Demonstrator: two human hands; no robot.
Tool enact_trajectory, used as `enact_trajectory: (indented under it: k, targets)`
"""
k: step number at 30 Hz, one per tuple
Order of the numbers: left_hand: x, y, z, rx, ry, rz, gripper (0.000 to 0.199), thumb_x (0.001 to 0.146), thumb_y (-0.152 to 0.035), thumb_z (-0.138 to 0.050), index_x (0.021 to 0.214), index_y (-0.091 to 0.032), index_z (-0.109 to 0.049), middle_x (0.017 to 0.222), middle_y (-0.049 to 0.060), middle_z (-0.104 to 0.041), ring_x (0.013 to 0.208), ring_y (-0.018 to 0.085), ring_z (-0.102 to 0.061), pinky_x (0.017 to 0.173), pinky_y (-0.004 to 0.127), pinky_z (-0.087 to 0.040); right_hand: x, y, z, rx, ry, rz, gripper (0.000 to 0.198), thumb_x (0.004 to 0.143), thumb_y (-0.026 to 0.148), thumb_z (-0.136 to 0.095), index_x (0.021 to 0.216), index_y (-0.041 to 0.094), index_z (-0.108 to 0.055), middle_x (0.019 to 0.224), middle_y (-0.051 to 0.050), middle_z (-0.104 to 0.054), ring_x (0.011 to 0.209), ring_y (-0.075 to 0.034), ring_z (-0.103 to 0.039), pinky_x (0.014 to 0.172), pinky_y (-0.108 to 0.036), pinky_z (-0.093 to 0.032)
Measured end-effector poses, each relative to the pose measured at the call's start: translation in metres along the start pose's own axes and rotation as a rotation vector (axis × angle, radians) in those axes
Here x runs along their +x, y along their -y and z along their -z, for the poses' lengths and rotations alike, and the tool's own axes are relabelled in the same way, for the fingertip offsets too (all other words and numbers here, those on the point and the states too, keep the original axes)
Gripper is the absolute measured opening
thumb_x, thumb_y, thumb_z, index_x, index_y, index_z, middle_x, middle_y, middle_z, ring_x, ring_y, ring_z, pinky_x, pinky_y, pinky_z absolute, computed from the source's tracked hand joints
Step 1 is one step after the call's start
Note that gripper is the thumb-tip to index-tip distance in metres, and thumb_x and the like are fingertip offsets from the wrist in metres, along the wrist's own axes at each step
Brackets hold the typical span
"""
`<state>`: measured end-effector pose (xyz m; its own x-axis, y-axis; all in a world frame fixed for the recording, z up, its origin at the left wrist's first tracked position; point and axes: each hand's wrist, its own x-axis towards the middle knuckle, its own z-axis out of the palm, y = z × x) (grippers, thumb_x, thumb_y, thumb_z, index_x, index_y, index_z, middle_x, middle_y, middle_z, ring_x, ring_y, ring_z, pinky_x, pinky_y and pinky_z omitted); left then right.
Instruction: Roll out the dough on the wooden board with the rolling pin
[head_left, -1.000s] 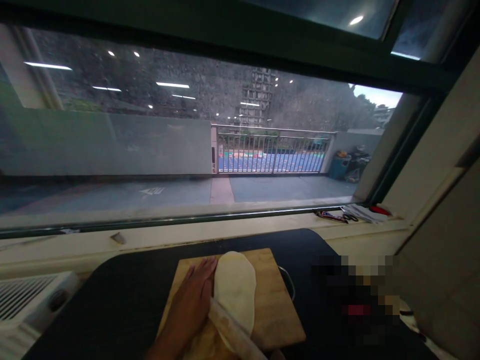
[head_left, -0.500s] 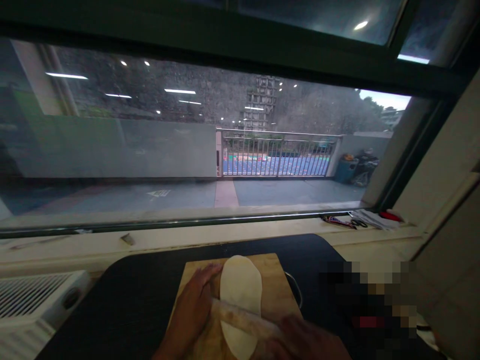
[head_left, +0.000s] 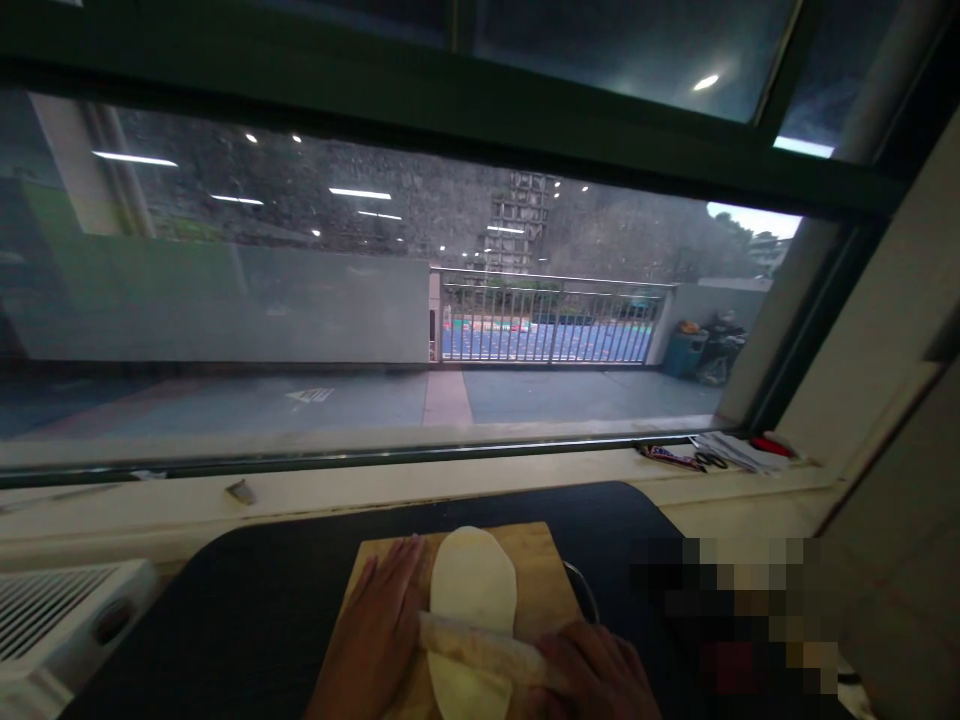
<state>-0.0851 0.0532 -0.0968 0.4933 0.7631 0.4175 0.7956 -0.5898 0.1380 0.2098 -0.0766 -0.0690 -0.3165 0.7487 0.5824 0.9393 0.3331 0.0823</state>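
An oval sheet of dough [head_left: 474, 580] lies lengthwise on a wooden cutting board [head_left: 536, 570]. Across it, at a slight tilt, rests a wooden rolling pin [head_left: 480, 645]. My right hand [head_left: 596, 668] is closed over the pin's right end, with part of its grip hidden beneath the fingers. My left hand [head_left: 379, 615] lies with fingers stretched forward on the board, left of the dough. The pin's left end meets the inner side of that hand; whether the thumb or palm presses on it cannot be seen.
Under the board is a black table [head_left: 277, 590], and a metal handle [head_left: 583, 590] sticks out at the board's right. A white vented appliance [head_left: 75, 625] stands at left. Scissors [head_left: 711, 460] and papers [head_left: 742, 453] lie on the windowsill [head_left: 450, 473]. The lower right is pixelated.
The rolling pin now lies more level across the dough, and my right hand has shifted slightly with it. My left fingers point more forward. The whole view has tilted slightly.
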Motion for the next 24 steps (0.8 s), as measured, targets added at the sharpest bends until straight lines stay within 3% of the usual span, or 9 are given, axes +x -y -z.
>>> enact_trajectory:
  k: [4,6,8,11,14,20,24]
  targets:
    - [0.002,0.002,-0.002,-0.01,-0.023,0.02,0.052,0.098,-0.019,-0.031,0.149,-0.019,-0.04,0.153,0.007,-0.046,0.142,0.022,-0.041,0.117,0.05,-0.034,0.037,-0.001,0.013,0.105,0.143,-0.157,0.018,0.091,0.035,-0.064,0.108,0.03,-0.061,0.104,0.001,-0.068,0.095,-0.02,-0.064,0.078,-0.032,-0.046]
    - [0.001,0.002,-0.003,0.001,-0.039,0.006,0.053,0.097,-0.018,-0.033,0.149,-0.021,-0.042,0.154,0.005,-0.044,0.142,0.021,-0.04,0.118,0.048,-0.033,0.045,0.001,0.006,0.085,0.165,-0.237,0.01,0.097,0.031,-0.052,0.1,0.029,-0.062,0.1,0.0,-0.068,0.093,-0.021,-0.063,0.077,-0.035,-0.044]
    - [0.001,0.002,-0.004,0.009,-0.035,-0.009,0.054,0.095,-0.015,-0.035,0.148,-0.023,-0.043,0.155,0.004,-0.043,0.143,0.021,-0.039,0.119,0.045,-0.032,0.043,0.004,-0.007,0.015,0.139,-0.294,0.02,0.1,0.028,-0.043,0.092,0.028,-0.061,0.095,-0.001,-0.068,0.088,-0.023,-0.063,0.074,-0.037,-0.042]
    - [0.001,0.003,-0.006,0.011,-0.029,0.006,0.056,0.094,-0.013,-0.037,0.148,-0.024,-0.044,0.154,0.003,-0.044,0.142,0.021,-0.04,0.119,0.044,-0.033,0.032,0.006,-0.021,-0.079,0.065,-0.27,0.015,0.095,0.028,-0.048,0.095,0.029,-0.062,0.092,0.0,-0.07,0.082,-0.025,-0.064,0.07,-0.038,-0.038]
    - [0.002,0.005,-0.009,0.017,-0.05,-0.011,0.055,0.092,-0.013,-0.039,0.145,-0.024,-0.049,0.152,0.003,-0.046,0.141,0.022,-0.043,0.118,0.044,-0.034,0.032,0.007,-0.015,-0.051,0.064,-0.237,0.015,0.094,0.027,-0.049,0.092,0.03,-0.063,0.086,0.002,-0.072,0.078,-0.023,-0.066,0.071,-0.036,-0.037]
    - [0.005,0.002,-0.002,-0.041,-0.034,0.07,0.053,0.094,-0.014,-0.033,0.142,-0.023,-0.052,0.149,0.002,-0.051,0.138,0.019,-0.046,0.117,0.045,-0.036,0.092,0.0,0.011,0.07,0.268,-0.431,0.037,0.104,0.034,-0.033,0.083,0.027,-0.063,0.072,0.001,-0.071,0.062,-0.017,-0.066,0.056,-0.031,-0.03]
    - [0.005,0.004,-0.004,-0.077,-0.015,0.108,0.054,0.091,-0.012,-0.037,0.142,-0.025,-0.052,0.15,0.001,-0.05,0.139,0.019,-0.044,0.118,0.045,-0.035,0.115,-0.012,-0.01,0.037,0.256,-0.393,0.034,0.103,0.026,-0.034,0.088,0.024,-0.064,0.089,-0.003,-0.072,0.084,-0.02,-0.067,0.071,-0.031,-0.038]
